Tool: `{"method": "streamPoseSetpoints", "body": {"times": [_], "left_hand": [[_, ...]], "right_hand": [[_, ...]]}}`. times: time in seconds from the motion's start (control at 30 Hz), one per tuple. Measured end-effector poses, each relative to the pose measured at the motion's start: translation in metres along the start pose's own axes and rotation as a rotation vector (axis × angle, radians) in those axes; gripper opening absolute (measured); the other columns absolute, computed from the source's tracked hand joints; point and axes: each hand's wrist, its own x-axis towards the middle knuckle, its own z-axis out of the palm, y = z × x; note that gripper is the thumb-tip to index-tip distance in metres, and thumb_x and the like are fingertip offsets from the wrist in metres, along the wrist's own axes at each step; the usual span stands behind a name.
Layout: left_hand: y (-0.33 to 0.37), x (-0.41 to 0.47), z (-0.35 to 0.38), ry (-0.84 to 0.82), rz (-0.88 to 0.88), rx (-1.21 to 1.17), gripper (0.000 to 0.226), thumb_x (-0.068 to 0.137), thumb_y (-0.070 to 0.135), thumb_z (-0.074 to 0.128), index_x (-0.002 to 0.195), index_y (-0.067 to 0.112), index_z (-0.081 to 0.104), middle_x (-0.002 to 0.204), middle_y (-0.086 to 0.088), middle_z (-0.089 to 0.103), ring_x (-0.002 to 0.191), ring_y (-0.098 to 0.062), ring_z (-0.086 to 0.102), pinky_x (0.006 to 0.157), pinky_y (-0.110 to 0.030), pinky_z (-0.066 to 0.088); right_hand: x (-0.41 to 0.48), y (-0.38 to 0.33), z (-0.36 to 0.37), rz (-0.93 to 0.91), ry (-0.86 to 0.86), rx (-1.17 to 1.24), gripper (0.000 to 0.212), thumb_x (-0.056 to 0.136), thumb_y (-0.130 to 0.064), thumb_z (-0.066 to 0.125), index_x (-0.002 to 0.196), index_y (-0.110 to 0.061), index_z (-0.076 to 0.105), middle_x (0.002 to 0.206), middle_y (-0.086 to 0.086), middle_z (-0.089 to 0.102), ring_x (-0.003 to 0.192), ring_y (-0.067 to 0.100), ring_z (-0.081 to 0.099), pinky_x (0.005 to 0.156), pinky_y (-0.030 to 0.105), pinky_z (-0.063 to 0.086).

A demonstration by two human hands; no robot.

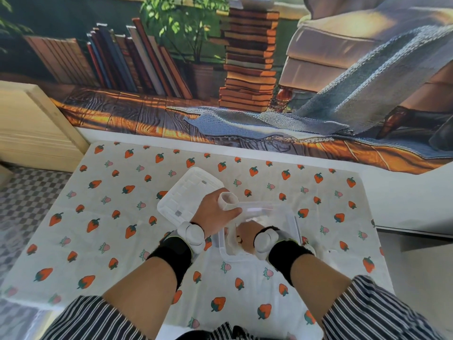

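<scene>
A clear plastic box (295,224) stands on the strawberry-print cloth in the middle of the table. Its white lid (186,192) lies flat just to the left of it. My left hand (215,214) grips a clear, tube-like plastic object (255,208) with a round open end and holds it over the box's far rim. My right hand (247,238) reaches down into the near left part of the box. Its fingers are hidden below the knuckles, and I cannot tell whether they hold anything.
The strawberry cloth (122,241) covers the table. A wooden board (36,128) stands at the back left. A printed backdrop of books and a sofa (245,69) hangs behind the table. The table ends at the right, with floor beyond it.
</scene>
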Motion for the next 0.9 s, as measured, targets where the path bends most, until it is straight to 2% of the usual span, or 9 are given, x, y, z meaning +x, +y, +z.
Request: {"method": "streamPoseSetpoints", "body": {"times": [0.1,0.27,0.4,0.47,0.57,0.67,0.7,0.8,0.9], "left_hand": [[-0.003,0.000,-0.001,-0.019,0.018,-0.002,0.021,0.081,0.027,0.083,0.095,0.020,0.069,0.090,0.008,0.070,0.085,-0.007,0.064,0.072,-0.006,0.046],[-0.003,0.002,-0.001,-0.044,0.027,-0.020,0.019,0.081,0.025,0.082,0.091,0.020,0.068,0.086,0.008,0.068,0.076,0.002,0.059,0.070,-0.006,0.045],[-0.003,0.005,0.002,-0.061,0.033,-0.049,0.019,0.080,0.023,0.083,0.091,0.019,0.069,0.088,0.005,0.071,0.083,-0.012,0.064,0.075,-0.017,0.051],[-0.004,0.006,0.004,-0.076,0.031,-0.065,0.018,0.080,0.022,0.082,0.090,0.017,0.069,0.089,0.003,0.072,0.085,-0.017,0.066,0.078,-0.026,0.054],[-0.003,0.007,0.006,-0.078,0.040,-0.053,0.018,0.081,0.024,0.083,0.091,0.019,0.068,0.088,0.002,0.071,0.083,-0.015,0.065,0.074,-0.021,0.052],[-0.003,0.007,0.008,-0.079,0.031,-0.075,0.017,0.079,0.021,0.082,0.090,0.019,0.068,0.089,-0.001,0.072,0.084,-0.019,0.066,0.072,-0.022,0.053],[-0.003,0.008,0.009,-0.082,0.028,-0.080,0.017,0.079,0.021,0.082,0.089,0.018,0.068,0.089,-0.002,0.072,0.085,-0.020,0.066,0.072,-0.023,0.053],[-0.001,0.008,0.010,-0.088,0.030,-0.086,0.017,0.079,0.019,0.082,0.088,0.017,0.068,0.089,-0.002,0.072,0.085,-0.022,0.066,0.072,-0.024,0.054],[-0.002,0.009,0.010,-0.084,0.033,-0.095,0.017,0.079,0.019,0.082,0.088,0.017,0.068,0.090,-0.002,0.072,0.085,-0.022,0.066,0.072,-0.024,0.054]], "right_hand": [[0.005,-0.006,0.006,0.011,0.001,0.057,0.011,0.096,-0.017,0.056,0.090,-0.022,0.049,0.090,0.002,0.051,0.085,0.020,0.046,0.079,0.035,0.044],[-0.002,-0.009,0.006,-0.062,0.053,0.088,0.037,0.101,-0.021,0.046,0.068,-0.032,0.035,0.071,-0.014,0.040,0.082,0.016,0.047,0.081,0.024,0.033],[-0.003,-0.003,0.013,-0.024,0.064,0.137,0.036,0.102,-0.021,0.044,0.068,-0.030,0.033,0.070,-0.015,0.038,0.080,0.017,0.047,0.079,0.025,0.032],[-0.003,0.002,0.014,-0.036,0.054,0.121,0.031,0.101,-0.018,0.046,0.072,-0.026,0.039,0.072,-0.016,0.037,0.090,0.014,0.046,0.081,0.025,0.031],[-0.007,0.005,0.015,-0.039,0.011,0.146,0.016,0.101,-0.014,0.047,0.089,-0.016,0.057,0.089,-0.008,0.055,0.087,0.011,0.043,0.085,0.028,0.031],[-0.006,0.008,0.018,-0.061,-0.022,0.120,0.030,0.103,-0.020,0.042,0.122,-0.004,0.059,0.114,0.005,0.062,0.101,0.015,0.048,0.100,0.036,0.037],[-0.005,0.008,0.020,-0.078,-0.029,0.113,0.030,0.103,-0.021,0.044,0.127,-0.008,0.058,0.109,0.001,0.060,0.101,0.015,0.046,0.096,0.034,0.037],[0.000,0.006,0.019,-0.058,-0.027,0.082,0.013,0.096,-0.019,0.059,0.104,-0.025,0.051,0.096,-0.001,0.048,0.091,0.017,0.042,0.081,0.030,0.038],[0.003,0.007,0.020,-0.045,-0.020,0.090,0.021,0.094,-0.019,0.061,0.115,-0.018,0.062,0.100,0.002,0.047,0.090,0.017,0.043,0.079,0.031,0.039]]}}
